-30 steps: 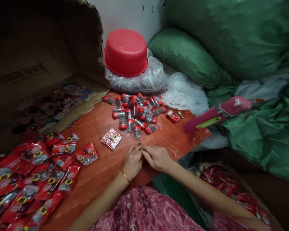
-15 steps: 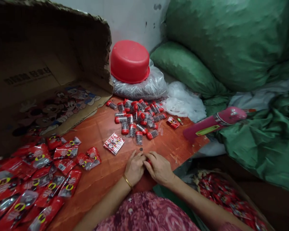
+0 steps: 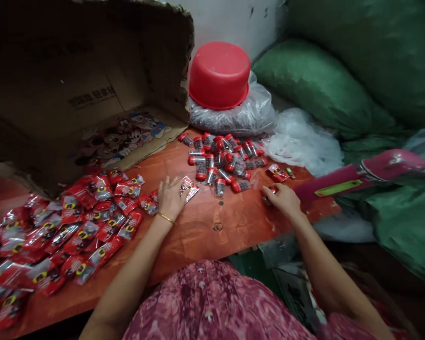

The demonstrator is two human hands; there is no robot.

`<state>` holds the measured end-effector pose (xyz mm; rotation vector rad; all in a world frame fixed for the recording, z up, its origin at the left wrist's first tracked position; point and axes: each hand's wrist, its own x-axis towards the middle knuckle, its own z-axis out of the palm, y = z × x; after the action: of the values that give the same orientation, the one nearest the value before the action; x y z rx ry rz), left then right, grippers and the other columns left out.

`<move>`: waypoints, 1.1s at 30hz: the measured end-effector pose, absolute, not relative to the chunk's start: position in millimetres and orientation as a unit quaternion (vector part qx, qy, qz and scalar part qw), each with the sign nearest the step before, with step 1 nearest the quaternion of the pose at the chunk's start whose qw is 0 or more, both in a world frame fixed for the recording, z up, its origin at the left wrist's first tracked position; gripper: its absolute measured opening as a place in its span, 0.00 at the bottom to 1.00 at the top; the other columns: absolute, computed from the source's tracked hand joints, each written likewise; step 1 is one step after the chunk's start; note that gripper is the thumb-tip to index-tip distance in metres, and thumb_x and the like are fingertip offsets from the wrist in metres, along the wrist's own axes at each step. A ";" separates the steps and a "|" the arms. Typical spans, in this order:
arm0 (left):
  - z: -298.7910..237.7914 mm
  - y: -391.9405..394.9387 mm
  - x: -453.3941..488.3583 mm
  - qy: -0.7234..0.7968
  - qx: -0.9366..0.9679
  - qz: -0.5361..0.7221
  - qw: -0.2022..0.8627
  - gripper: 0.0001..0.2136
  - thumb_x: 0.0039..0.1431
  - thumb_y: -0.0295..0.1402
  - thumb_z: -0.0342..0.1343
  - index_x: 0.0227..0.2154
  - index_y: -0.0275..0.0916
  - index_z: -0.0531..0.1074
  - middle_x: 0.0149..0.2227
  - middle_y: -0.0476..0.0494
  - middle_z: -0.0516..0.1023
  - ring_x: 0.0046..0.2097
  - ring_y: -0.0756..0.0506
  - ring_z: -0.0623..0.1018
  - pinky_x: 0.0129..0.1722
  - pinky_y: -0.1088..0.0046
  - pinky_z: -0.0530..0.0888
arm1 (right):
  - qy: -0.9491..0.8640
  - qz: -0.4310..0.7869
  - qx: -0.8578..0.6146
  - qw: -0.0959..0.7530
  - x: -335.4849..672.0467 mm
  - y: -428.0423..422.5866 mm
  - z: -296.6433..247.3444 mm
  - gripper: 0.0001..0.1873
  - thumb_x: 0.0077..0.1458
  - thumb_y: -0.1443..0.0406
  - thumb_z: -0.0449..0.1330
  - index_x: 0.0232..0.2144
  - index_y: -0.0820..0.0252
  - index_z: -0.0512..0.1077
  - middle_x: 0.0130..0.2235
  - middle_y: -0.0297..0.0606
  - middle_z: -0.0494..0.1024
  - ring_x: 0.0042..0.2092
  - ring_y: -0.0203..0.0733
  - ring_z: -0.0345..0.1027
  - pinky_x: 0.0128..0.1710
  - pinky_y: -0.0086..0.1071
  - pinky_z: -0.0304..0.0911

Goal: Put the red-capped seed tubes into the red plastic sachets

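- Your left hand (image 3: pixel 170 198) lies just left of the frame's centre, palm down and fingers spread, gripping nothing; its fingertips rest on a small red packet (image 3: pixel 189 187) that lies flat on the table (image 3: pixel 216 236).
- Your right hand (image 3: pixel 282 199) sits right of centre, well apart from the left, with fingers curled downward over a small red piece (image 3: pixel 271 191). I cannot tell whether it is truly pinched or only covered.
- A gold bangle (image 3: pixel 165 217) circles your left wrist.
- Between the two hands and a little higher lies a heap of red-capped vials (image 3: pixel 223 158), most lying on their sides.
- Just above your right hand lies one loose packet (image 3: pixel 278 173).
- At the left of the frame a spread of red packets (image 3: pixel 74 226) reaches up to your left hand.
- Behind those packets, in the upper left, a torn cardboard box (image 3: pixel 92 89) lies open on its side.
- At top centre an upturned red basin (image 3: pixel 219 75) sits on a clear plastic bag (image 3: pixel 241 118).
- Green sacks (image 3: pixel 322 89) fill the upper right, and a pink object (image 3: pixel 361 172) lies across the right edge, near your right hand.
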<state>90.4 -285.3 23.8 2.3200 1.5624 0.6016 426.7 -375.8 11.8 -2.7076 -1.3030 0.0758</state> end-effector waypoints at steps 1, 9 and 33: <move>21.8 -281.5 88.3 0.543 0.806 0.187 0.140 0.14 0.53 0.39 0.52 0.42 0.43 0.73 0.50 0.40 0.73 0.56 0.34 0.65 0.54 0.50 0.58 | -0.451 -0.023 -0.888 0.082 424.9 -375.9 9.6 0.22 0.48 0.53 0.54 0.36 0.65 0.73 0.38 0.54 0.74 0.38 0.55 0.67 0.30 0.39 0.59; 25.0 -280.3 97.1 0.563 0.802 0.115 0.164 0.10 0.54 0.39 0.52 0.35 0.47 0.76 0.46 0.45 0.76 0.52 0.35 0.68 0.53 0.46 0.56 | -0.621 -0.138 -0.725 0.264 349.1 -385.9 -1.3 0.13 0.54 0.60 0.52 0.34 0.61 0.72 0.40 0.46 0.74 0.42 0.48 0.66 0.42 0.39 0.59; 29.9 -280.0 96.0 0.611 0.750 0.196 0.158 0.15 0.57 0.42 0.47 0.43 0.46 0.73 0.51 0.42 0.71 0.56 0.39 0.66 0.57 0.51 0.53 | -0.569 0.202 -0.622 0.498 246.7 -349.8 5.8 0.12 0.54 0.59 0.52 0.36 0.59 0.71 0.36 0.41 0.77 0.37 0.41 0.70 0.38 0.35 0.64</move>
<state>96.0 -280.0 29.9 2.1459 1.7489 0.5596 246.7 -349.8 5.8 -1.5058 -1.3773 0.4886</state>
